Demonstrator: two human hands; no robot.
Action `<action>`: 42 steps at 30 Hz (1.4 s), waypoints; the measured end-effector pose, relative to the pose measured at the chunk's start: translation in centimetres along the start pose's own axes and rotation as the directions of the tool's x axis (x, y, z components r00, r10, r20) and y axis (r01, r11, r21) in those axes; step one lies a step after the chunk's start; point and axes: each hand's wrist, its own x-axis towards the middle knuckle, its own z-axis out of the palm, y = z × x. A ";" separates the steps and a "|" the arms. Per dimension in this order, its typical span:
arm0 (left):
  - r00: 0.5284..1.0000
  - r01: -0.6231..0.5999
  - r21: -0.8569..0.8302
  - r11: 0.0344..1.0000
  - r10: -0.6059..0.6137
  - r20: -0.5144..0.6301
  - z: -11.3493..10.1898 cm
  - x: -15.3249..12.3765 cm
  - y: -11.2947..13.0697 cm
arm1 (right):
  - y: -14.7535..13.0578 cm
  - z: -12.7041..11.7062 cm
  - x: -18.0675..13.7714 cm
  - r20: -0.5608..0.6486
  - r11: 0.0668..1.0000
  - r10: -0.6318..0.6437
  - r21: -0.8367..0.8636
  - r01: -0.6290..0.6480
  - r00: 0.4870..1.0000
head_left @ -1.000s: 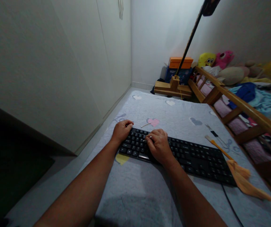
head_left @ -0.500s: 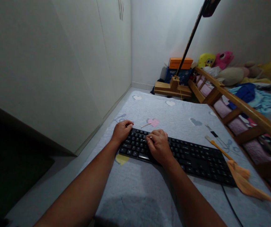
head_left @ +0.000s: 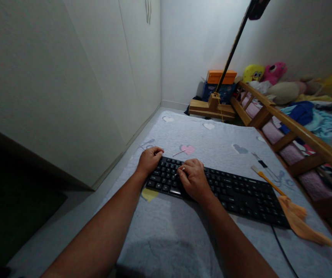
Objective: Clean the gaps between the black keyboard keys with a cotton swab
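A black keyboard (head_left: pixel 241 195) lies at a slant across the cloth-covered surface (head_left: pixel 166 231). My left hand (head_left: pixel 150 159) is closed on its far left corner, thumb on top. Over the left-middle keys, my right hand (head_left: pixel 193 177) pinches a cotton swab (head_left: pixel 180 171), with its tip down among the keys. Another cotton swab (head_left: pixel 179 153) rests on the cloth just beyond the keyboard. Beyond the keyboard's right end lie a brush with a yellow handle (head_left: pixel 270 183), a thin metal tool with a black grip (head_left: pixel 262 163) and a crumpled orange cloth (head_left: pixel 295 216).
White cabinet doors (head_left: pixel 96 77) rise on the left. A wooden bed rail (head_left: pixel 304 137) runs along the right, with plush toys and clothes behind it. At the far end stands a wooden base (head_left: pixel 212 106) with a dark pole (head_left: pixel 232 54). The keyboard's cable (head_left: pixel 283 249) trails toward me.
My right hand has shifted very slightly left with the cotton swab, whose angle has changed a little. My left hand and the keyboard have stayed in place.
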 end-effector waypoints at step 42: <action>1.000 0.016 0.004 1.000 -0.016 0.003 0.1 0.0 -0.2 | -0.3 -0.2 0.1 0.036 0.999 -0.016 0.042 0.014 0.999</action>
